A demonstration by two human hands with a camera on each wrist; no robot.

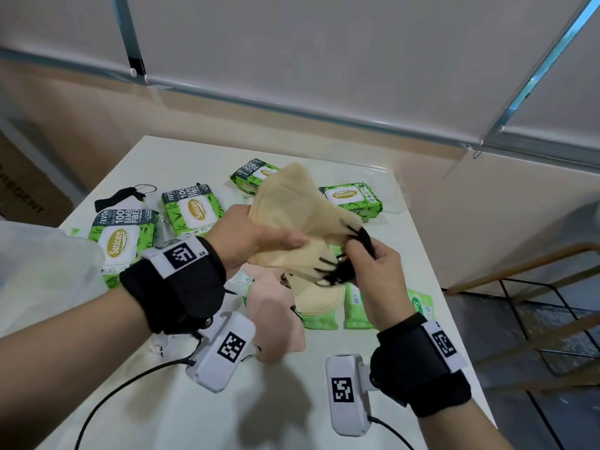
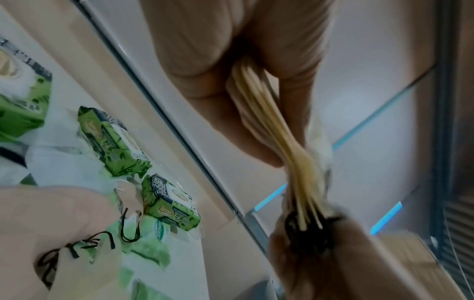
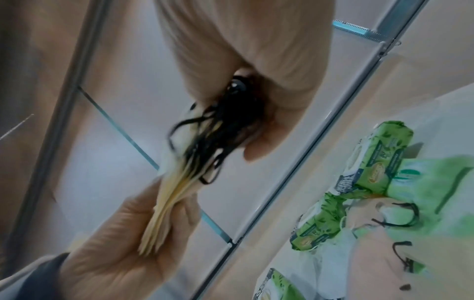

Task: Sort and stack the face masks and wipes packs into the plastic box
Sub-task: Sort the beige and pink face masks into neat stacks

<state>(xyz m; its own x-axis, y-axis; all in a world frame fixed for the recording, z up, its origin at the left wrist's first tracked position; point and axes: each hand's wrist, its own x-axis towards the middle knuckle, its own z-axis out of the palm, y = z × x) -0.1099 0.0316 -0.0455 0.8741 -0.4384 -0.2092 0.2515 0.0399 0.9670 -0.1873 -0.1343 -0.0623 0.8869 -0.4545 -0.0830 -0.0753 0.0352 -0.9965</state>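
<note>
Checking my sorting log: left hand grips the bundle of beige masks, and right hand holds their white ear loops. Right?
Not quite. The ear loops are black, as the head view shows. The left hand does grip the beige masks, and the right hand holds the loops.

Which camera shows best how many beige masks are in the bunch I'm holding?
The left wrist view: it looks edge-on at the beige masks, so the separate layers show between the left hand's fingers. The right wrist view shows the edges too, but blurrier. The head view shows only their broad faces.
</note>
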